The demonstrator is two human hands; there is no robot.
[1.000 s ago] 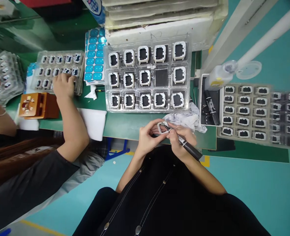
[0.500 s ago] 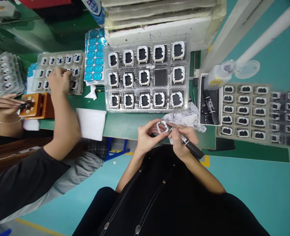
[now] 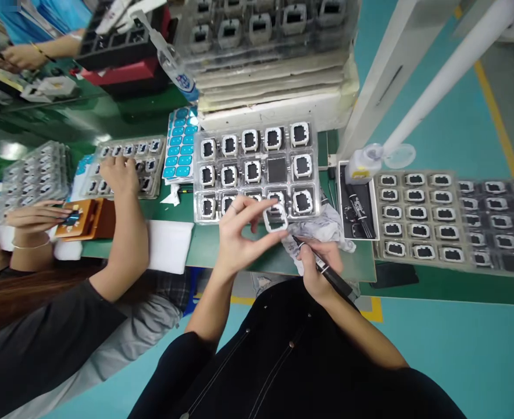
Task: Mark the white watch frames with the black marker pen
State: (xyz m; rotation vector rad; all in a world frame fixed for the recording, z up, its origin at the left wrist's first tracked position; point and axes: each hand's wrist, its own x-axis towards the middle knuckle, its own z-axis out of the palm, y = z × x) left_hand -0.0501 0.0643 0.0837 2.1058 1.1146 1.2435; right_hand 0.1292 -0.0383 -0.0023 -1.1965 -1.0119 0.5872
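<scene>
Between thumb and fingertips, my left hand grips a white square frame with rounded corners, like a watch case. It is held up in front of the lower edge of a clear plastic tray. That tray carries rows of similar frames, with one bare dark pocket in the middle row. My right hand is closed round a black marker pen, its tip pointing up and left, just apart from the frame. Beneath the hands lies a crumpled cloth.
To the right stand a white box with another marker and more filled trays. At left a co-worker's hands work over a tray and an orange fixture. Behind are blue sticker sheets, a bottle and stacked trays.
My left hand has moved the white frame away from the marker tip, up and left toward the tray. The right hand still holds the marker. The camera view has tilted upward.
</scene>
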